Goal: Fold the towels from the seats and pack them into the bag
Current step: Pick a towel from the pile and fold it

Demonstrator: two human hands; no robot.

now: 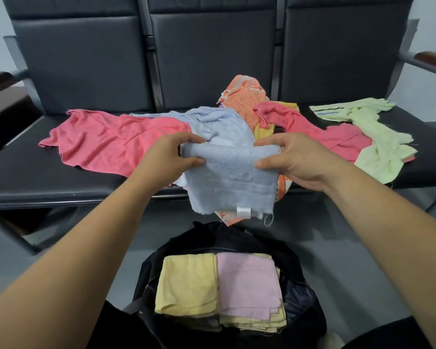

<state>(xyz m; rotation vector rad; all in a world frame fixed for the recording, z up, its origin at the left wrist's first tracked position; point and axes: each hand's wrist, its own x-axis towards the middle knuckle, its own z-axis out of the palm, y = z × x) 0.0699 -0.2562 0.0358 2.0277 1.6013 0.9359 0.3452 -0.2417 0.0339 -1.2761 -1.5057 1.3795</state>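
From the head view, the black bag (227, 293) on the floor already holds a folded yellow towel (186, 285) and a pink one (248, 285) over others, while pink, orange and pale green towels still lie loose on the seats (48, 180). Both arms reach forward: the left hand (171, 153) and right hand (292, 157) pinch the top corners of a half-folded blue towel (230, 177), held above the seat edge.

Waiting-room or office setting, black padded three-seat bench (212, 54) with metal frame, wooden armrests (432, 57), grey floor (363, 248)
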